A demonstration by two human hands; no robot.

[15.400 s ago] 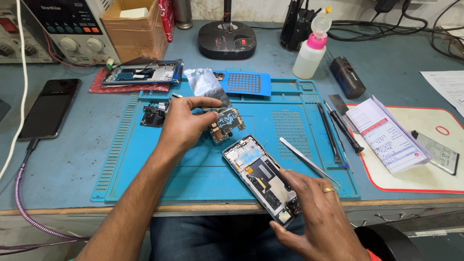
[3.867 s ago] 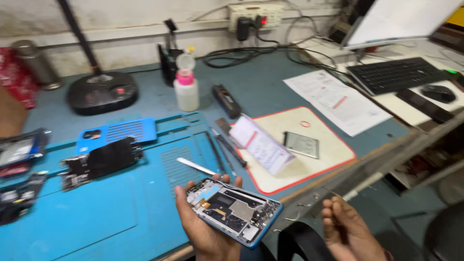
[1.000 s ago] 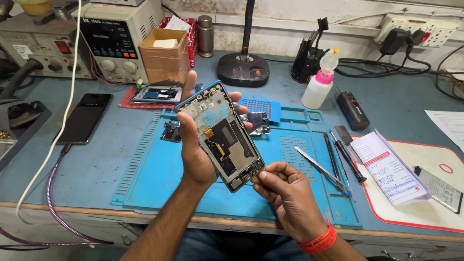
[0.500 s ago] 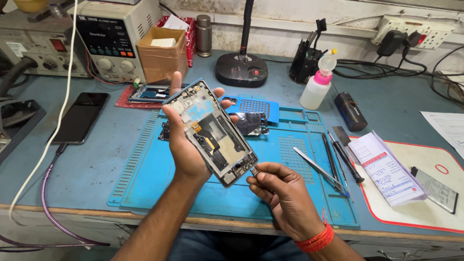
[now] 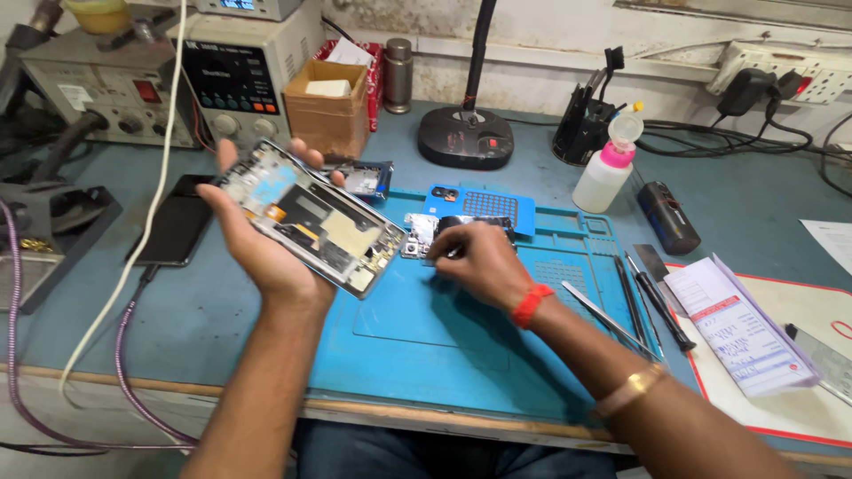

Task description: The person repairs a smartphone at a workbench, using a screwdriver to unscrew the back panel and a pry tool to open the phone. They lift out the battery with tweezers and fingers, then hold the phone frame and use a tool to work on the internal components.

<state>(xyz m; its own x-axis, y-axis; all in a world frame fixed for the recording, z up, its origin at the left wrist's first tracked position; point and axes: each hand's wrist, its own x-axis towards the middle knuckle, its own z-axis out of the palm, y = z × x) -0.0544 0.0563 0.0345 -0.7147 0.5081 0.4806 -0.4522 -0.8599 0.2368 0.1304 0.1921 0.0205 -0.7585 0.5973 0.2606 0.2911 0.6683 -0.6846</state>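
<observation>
1. The left hand (image 5: pixel 266 253) holds an opened smartphone (image 5: pixel 306 217) above the table's (image 5: pixel 177 310) left side, palm under it and fingers wrapped round its far edge, a firm grip on the frame. The phone is a flat rectangle, tilted, with its back off: metal shields, a blue patch and a small orange part show inside.
2. The right hand (image 5: pixel 479 262) rests on the blue silicone work mat (image 5: pixel 426 328), fingers curled down onto a small circuit board part (image 5: pixel 422 235) lying just beyond the phone; whether that grip has closed on the part I cannot tell.
3. A red band sits on the right wrist, a gold-coloured watch further up the arm.
4. The mat is smooth, with moulded trays and ribbed sections along its far and right edges.
5. Thin metal tweezers (image 5: pixel 608 315) and dark-handled tools lie on the mat's right side.
6. A white plastic squeeze bottle (image 5: pixel 605 173) with a pink collar stands behind the mat.
7. A brown cardboard box (image 5: pixel 330 111) stands at the back left, beside grey bench instruments.
8. A white printed pad (image 5: pixel 741 333) with a red stripe lies at the right.
</observation>
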